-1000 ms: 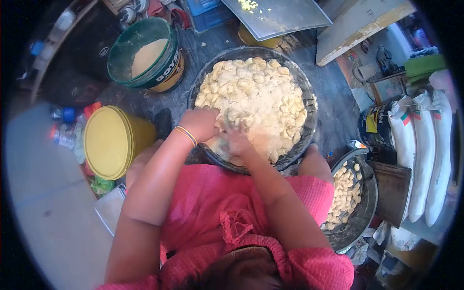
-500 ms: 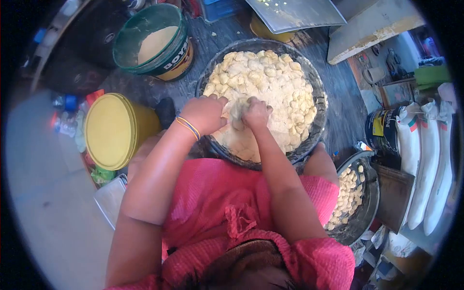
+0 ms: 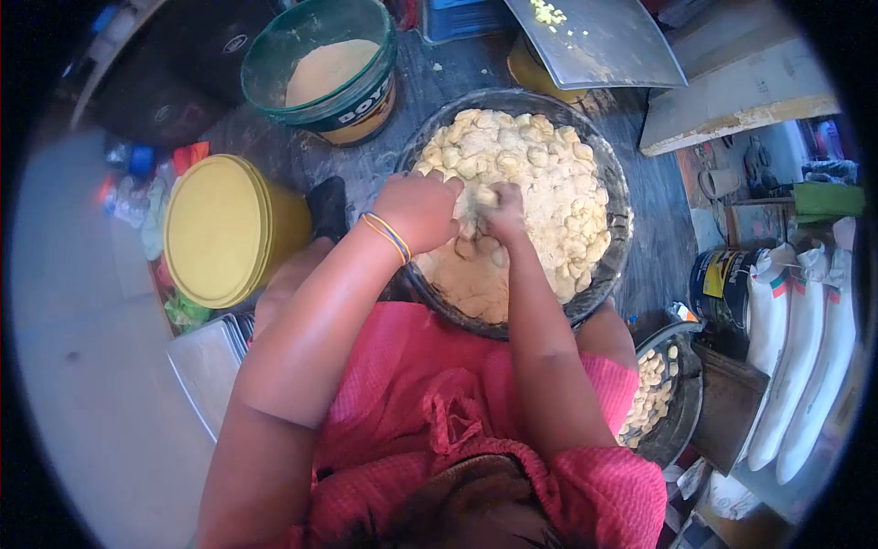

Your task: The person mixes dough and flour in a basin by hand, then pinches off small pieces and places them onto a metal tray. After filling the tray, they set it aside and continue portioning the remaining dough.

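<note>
A wide black tub [image 3: 625, 224] holds a heap of pale dough pieces [image 3: 572, 197] dusted with flour. Smooth flour [image 3: 466, 284] shows on the tub's near side. Over the heap's left part is my left hand [image 3: 422, 210], its fingers curled inward, with a yellow and blue band on the wrist. My right hand [image 3: 501, 215] faces it, slightly blurred, fingers closed. Between the two hands a floury lump of dough [image 3: 474, 199] is pinched, partly covered by the fingers.
Beyond the tub stand a green bucket [image 3: 389, 59] of flour and a metal tray [image 3: 608, 46] with small yellow bits. A yellow lidded bucket [image 3: 219, 233] is at left. At right, a smaller black basin [image 3: 690, 393] holds loose dough pieces beside long white bags [image 3: 768, 339].
The view has shifted, so the tub sits slightly right and lower. Both hands stay together at the dough, and more bare flour shows in front of them.
</note>
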`<action>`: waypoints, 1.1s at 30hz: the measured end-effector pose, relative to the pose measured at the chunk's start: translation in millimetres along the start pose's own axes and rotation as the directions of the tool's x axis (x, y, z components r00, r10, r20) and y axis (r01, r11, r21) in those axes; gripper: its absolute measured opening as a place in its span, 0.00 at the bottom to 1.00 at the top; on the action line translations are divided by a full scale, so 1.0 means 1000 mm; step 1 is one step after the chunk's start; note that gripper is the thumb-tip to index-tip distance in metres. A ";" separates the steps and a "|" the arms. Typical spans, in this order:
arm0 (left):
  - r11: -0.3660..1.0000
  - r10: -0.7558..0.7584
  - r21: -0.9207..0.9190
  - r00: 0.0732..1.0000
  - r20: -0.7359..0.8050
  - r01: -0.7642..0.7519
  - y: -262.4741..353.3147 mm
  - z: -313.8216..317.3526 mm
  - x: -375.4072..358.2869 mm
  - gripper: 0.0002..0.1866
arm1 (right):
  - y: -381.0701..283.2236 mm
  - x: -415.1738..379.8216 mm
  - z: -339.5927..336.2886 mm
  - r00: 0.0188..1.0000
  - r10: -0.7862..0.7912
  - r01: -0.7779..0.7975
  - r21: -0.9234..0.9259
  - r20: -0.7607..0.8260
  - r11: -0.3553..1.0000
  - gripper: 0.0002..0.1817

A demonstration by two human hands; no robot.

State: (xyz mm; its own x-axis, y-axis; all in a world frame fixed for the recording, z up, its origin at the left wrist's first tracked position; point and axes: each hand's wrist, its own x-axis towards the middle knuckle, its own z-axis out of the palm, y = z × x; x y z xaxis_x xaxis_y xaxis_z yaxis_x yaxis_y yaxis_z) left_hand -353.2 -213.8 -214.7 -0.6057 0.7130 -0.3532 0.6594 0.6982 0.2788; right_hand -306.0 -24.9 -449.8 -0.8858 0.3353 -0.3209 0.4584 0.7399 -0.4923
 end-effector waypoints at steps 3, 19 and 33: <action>1.000 -0.006 -0.023 0.999 -0.038 0.005 -0.007 0.000 -0.005 0.23 | 0.024 -0.008 -0.002 0.991 0.123 -0.011 0.904 -0.046 0.427 0.37; 0.985 -0.174 -0.028 0.970 -0.170 0.172 -0.034 -0.011 -0.001 0.22 | -0.082 -0.011 0.006 0.991 0.066 -0.038 -0.229 0.115 0.973 0.36; 0.993 -0.108 -0.068 0.988 -0.108 0.101 -0.014 -0.010 0.002 0.22 | -0.073 -0.025 0.023 0.991 -0.113 0.084 -0.325 -0.072 0.942 0.32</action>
State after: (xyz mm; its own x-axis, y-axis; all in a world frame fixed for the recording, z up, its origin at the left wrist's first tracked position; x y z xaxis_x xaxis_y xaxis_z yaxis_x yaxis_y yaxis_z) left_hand -367.8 -221.3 -210.4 -0.7180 0.6360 -0.2829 0.5629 0.7696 0.3015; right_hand -315.8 -100.7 -424.3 -0.9347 0.2906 -0.2045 0.3342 0.9145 -0.2280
